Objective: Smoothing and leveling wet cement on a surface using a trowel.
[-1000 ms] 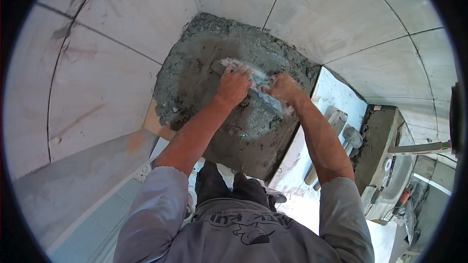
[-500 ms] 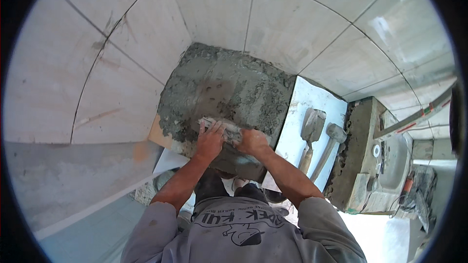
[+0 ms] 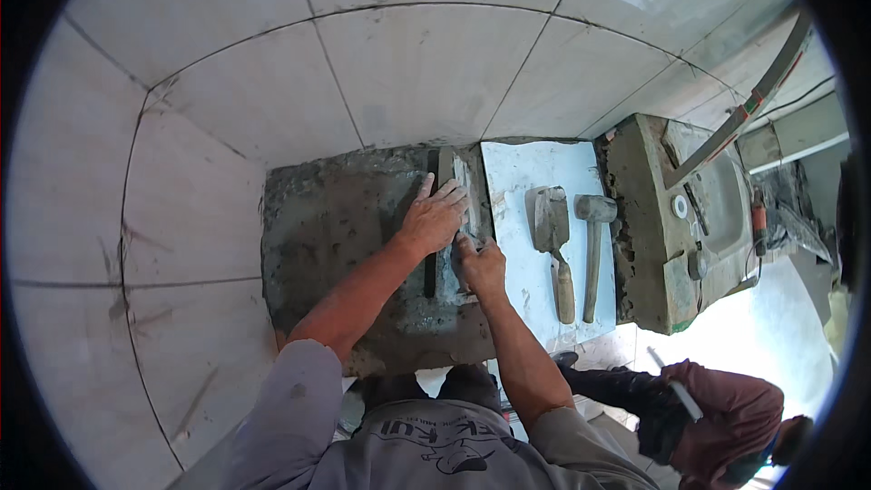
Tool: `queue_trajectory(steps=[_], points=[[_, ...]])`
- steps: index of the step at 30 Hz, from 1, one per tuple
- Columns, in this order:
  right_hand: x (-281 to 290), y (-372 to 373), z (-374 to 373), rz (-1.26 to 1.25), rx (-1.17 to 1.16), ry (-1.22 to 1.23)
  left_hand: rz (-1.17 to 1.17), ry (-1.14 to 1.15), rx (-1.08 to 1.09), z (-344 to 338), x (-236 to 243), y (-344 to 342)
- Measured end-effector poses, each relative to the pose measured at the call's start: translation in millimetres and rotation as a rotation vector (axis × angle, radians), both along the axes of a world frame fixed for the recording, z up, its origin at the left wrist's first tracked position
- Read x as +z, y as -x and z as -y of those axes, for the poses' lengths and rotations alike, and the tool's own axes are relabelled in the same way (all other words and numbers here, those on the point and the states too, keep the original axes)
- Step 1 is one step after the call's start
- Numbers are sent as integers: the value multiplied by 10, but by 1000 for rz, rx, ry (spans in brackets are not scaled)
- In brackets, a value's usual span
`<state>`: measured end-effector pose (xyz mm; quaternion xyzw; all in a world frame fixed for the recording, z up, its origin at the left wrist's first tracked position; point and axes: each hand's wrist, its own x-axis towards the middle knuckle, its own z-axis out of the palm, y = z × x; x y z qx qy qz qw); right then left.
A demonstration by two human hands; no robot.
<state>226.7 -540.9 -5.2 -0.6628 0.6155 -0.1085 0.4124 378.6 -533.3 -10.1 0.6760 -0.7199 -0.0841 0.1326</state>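
A long, mortar-smeared float [image 3: 446,163] stands crosswise on a bed of wet grey mortar [image 3: 336,200], near its right edge. My left hand [image 3: 435,216] lies over the upper part of the float with fingers spread. My right hand [image 3: 481,263] is closed on the float lower down. Just to the right, a white board [image 3: 508,172] carries a trowel [image 3: 551,222] with a wooden handle and a mallet [image 3: 596,209].
Tiled walls [image 3: 426,63] surround the mortar bed. At the right are a rough concrete ledge [image 3: 649,218], a basin [image 3: 721,204] with small tools and a curved strip [image 3: 744,113] overhead. Another person [image 3: 721,417] in maroon clothing is at the lower right.
The float has swung from slanting, then low on the mortar, to nearly upright in view at the bed's right, both hands moving with it. The other person has come into view.
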Motion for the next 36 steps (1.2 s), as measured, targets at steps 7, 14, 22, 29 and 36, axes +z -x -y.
queue_trajectory(steps=[7, 14, 22, 29, 36], points=[[-88, -198, 278, -247, 76, -79, -46, -36, -5, 321, -259, -110], [-194, -550, 139, -206, 204, 2, -8, 31, 85, -60, -505, -565], [-325, -1037, -308, -112, 213, -113, 81, 23, 297, -611, -268, -904], [-151, -1388, -601, -244, 422, -61, 60, 112, 491, -1138, -378, -1077], [153, -1346, -685, -321, 817, -35, 36, 69, 727, -1868, -252, -832]])
